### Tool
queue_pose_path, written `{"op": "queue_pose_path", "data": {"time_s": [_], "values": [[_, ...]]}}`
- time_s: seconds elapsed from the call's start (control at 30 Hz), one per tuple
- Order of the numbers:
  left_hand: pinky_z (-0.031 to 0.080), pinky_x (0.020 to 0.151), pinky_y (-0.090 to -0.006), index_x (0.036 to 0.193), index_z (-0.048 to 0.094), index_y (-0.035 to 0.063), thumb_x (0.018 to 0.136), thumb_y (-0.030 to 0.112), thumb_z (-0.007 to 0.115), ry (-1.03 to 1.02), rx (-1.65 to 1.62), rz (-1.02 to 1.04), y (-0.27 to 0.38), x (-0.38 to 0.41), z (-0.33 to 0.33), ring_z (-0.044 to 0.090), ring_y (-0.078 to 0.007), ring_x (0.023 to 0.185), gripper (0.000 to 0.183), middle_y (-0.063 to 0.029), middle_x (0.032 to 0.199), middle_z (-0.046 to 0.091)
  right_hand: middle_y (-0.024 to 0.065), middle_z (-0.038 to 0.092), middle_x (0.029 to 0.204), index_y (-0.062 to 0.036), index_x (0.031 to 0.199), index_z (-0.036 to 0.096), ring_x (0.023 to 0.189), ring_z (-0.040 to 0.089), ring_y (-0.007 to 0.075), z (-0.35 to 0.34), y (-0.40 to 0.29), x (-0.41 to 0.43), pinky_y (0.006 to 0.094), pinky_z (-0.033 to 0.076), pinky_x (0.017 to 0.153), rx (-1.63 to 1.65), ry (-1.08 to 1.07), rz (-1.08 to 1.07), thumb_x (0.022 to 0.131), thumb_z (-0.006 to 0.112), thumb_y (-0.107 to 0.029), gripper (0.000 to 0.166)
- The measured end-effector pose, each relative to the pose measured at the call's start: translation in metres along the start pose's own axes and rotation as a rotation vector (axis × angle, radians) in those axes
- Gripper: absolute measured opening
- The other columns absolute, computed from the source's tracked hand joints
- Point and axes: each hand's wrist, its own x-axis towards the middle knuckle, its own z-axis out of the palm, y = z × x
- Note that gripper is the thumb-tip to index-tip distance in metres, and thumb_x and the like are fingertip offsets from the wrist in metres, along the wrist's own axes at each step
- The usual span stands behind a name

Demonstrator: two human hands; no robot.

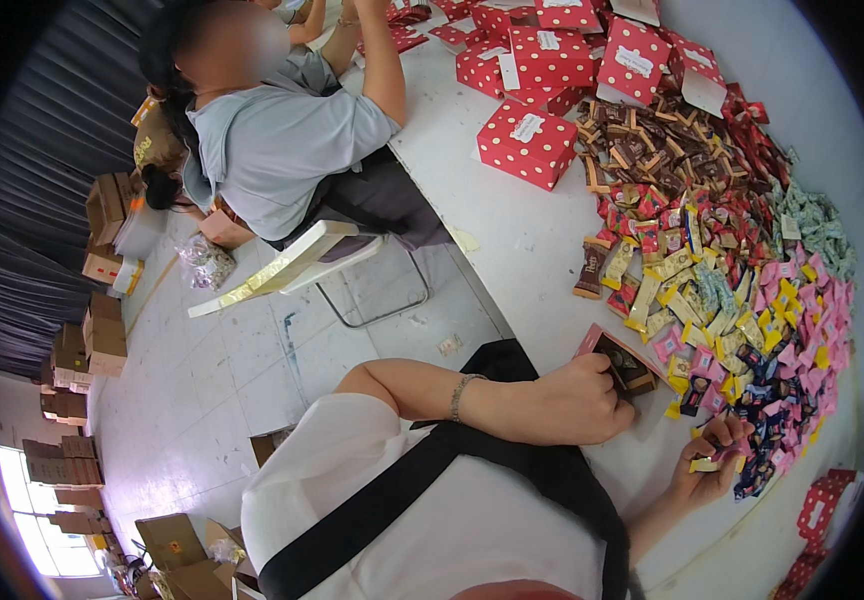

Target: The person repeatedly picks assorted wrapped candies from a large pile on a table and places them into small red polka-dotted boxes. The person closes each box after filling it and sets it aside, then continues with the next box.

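My left hand (585,401), a bracelet on its wrist, is curled at the near side of a small open box (591,341) with a brown-wrapped sweet (630,371) in it; the fist partly hides the box. Lower right, my right hand (717,457) pinches wrapped sweets (706,465), yellow-ended and pink, beside the heap. The heap holds dark blue sweets (758,442), pink sweets (814,315), yellow and cream sweets (676,300), red sweets (657,217), brown sweets (649,150) and pale green sweets (814,225).
Red polka-dot boxes (525,142) are stacked at the far end of the white table (507,247); more dotted boxes (826,510) lie lower right. A co-worker (274,150) in a grey top sits on a folding chair (304,262). Cardboard cartons (105,337) line the curtain.
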Motion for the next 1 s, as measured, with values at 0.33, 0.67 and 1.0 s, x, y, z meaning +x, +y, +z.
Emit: {"op": "queue_pose_path", "data": {"time_s": [0.33,0.67,1.0], "values": [[0.036,0.055,-0.031,0.065,0.049,0.0082,0.063,0.016,0.061,0.003,0.005,-0.007,0.0018,0.0001,0.0017,0.057,-0.017,0.052,0.014,-0.0008,0.05,0.053,-0.0006,0.04,0.103,-0.0083,0.122,0.045,0.096,0.041,0.0127,0.0051,0.0019,-0.0017,0.0308,0.042,0.078,0.009,0.004,-0.005,0.089,0.054,-0.002,0.034],[0.036,0.055,-0.0295,0.064,0.047,0.0083,0.065,0.016,0.058,-0.014,0.027,-0.008,0.003,0.0007,-0.0001,0.054,-0.016,0.052,0.014,-0.0004,0.052,0.05,-0.0002,0.04,0.103,-0.0082,0.121,0.045,0.095,0.041,0.0127,0.0061,0.0023,-0.0018,0.0302,0.042,0.078,0.008,0.032,-0.009,0.087,0.054,0.0,0.036],[0.036,0.056,-0.0307,0.063,0.048,0.0087,0.064,0.015,0.06,-0.002,0.022,-0.015,0.0034,0.0024,-0.0011,0.055,-0.0171,0.051,0.014,-0.0009,0.05,0.051,0.0,0.041,0.104,-0.0079,0.122,0.044,0.096,0.042,0.0128,0.0052,0.0012,-0.0013,0.0305,0.043,0.078,0.005,0.03,-0.008,0.086,0.055,0.001,0.038]]}}
